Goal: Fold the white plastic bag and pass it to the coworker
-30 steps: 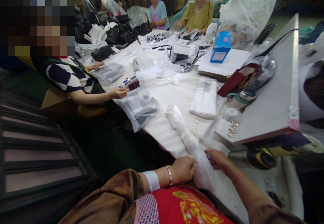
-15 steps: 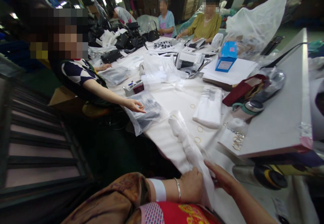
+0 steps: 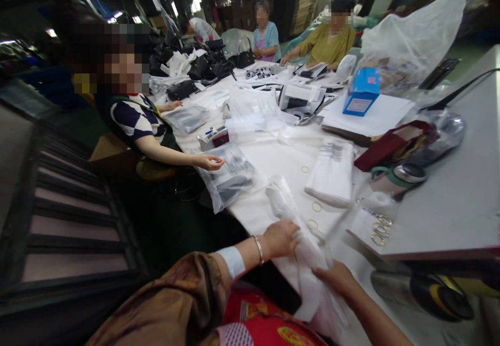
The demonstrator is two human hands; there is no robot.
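Note:
A long, crumpled bundle of thin white plastic (image 3: 308, 252) stretches from the table toward my body. My left hand (image 3: 280, 239), with a bangle at the wrist, is closed on its left edge about halfway along. Lower down on the right side, my right hand (image 3: 336, 279) has its thumb against the plastic, and its other fingers are hidden behind it. Several thin yellow rubber bands (image 3: 312, 224) lie on the white table (image 3: 269, 158) just beyond the bundle. A folded stack of printed white plastic bags (image 3: 331, 171) rests farther up on the right.
At the left, a co-worker's hand (image 3: 211, 162) hovers over a bagged dark item (image 3: 230, 176). On the right stand a mug (image 3: 398, 178), a blue box (image 3: 361, 91) and a steel flask (image 3: 422, 291). Several black bags (image 3: 199, 67) are piled at the back; other people sit there.
My left hand has moved up and left along the plastic, which is now spread wider near my body. The co-worker's fingers have curled in. The view has shifted slightly.

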